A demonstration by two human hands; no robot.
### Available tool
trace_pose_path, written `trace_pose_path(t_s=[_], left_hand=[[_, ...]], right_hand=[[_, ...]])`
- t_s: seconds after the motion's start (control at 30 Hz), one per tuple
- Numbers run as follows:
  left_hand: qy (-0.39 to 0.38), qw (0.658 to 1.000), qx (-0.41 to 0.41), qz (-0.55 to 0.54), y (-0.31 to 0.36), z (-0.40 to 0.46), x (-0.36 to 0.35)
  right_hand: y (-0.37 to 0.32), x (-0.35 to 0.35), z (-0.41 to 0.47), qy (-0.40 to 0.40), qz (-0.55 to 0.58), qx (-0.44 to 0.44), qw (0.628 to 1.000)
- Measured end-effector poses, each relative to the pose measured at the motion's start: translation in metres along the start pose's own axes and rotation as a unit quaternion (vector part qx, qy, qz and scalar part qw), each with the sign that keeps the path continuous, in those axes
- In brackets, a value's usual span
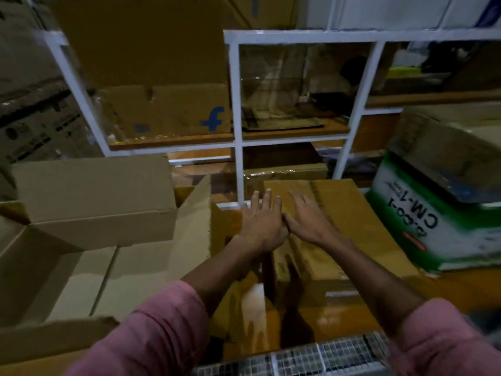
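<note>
The white rack stands behind the brown box, which lies low at the middle of the scene. An open carton sits left of the brown box, and a green and white box leans just right of it. The left hand and right hand lie flat on the brown box's top near its left edge, side by side, fingers straight and spread, gripping nothing.

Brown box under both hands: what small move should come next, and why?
Probably spread both toward the sides of the brown box for a grip: the left hand and right hand lie flat, close together on its top, holding nothing.
</note>
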State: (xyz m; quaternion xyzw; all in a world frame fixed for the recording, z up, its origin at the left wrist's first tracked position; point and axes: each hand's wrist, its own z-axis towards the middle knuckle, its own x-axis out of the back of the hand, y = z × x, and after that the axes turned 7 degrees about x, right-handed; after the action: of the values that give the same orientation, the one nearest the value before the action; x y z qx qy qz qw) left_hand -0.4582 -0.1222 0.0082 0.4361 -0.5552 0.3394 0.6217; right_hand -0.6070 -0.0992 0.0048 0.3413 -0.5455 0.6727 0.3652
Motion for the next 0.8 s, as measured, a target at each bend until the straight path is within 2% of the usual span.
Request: trace_pose_path(t_s=[0.13,0.3,0.43,0.5,0.57,0.67,0.8], left_hand=[[-0.071,0.997,-0.003,-0.019,0.028,-0.015,-0.05],[-0.123,0.992,0.018,-0.04,0.06,-0.028,-0.087],[-0.111,0.991,0.048,-0.057,0.095,-0.014,-0.113],[-0.118,0.984,0.091,-0.094,0.117,-0.006,-0.129],[-0.097,0.978,0.143,-0.114,0.135,0.001,-0.148],[-0.001,0.982,0.182,-0.052,0.148,0.003,-0.171],[0.05,0.986,0.159,-0.011,0.147,0.002,-0.186]], right_hand=[[0.061,-0.016,-0.044,-0.039,-0.022,-0.077,0.996],[0.133,-0.031,-0.073,-0.09,-0.093,-0.159,0.979],[0.178,-0.024,-0.084,-0.11,-0.142,-0.158,0.971],[0.201,-0.011,-0.082,-0.12,-0.156,-0.153,0.968],[0.226,0.001,-0.078,-0.119,-0.151,-0.146,0.971],[0.255,0.013,-0.077,-0.114,-0.116,-0.132,0.978],[0.263,0.006,-0.085,-0.097,-0.116,-0.119,0.981]])
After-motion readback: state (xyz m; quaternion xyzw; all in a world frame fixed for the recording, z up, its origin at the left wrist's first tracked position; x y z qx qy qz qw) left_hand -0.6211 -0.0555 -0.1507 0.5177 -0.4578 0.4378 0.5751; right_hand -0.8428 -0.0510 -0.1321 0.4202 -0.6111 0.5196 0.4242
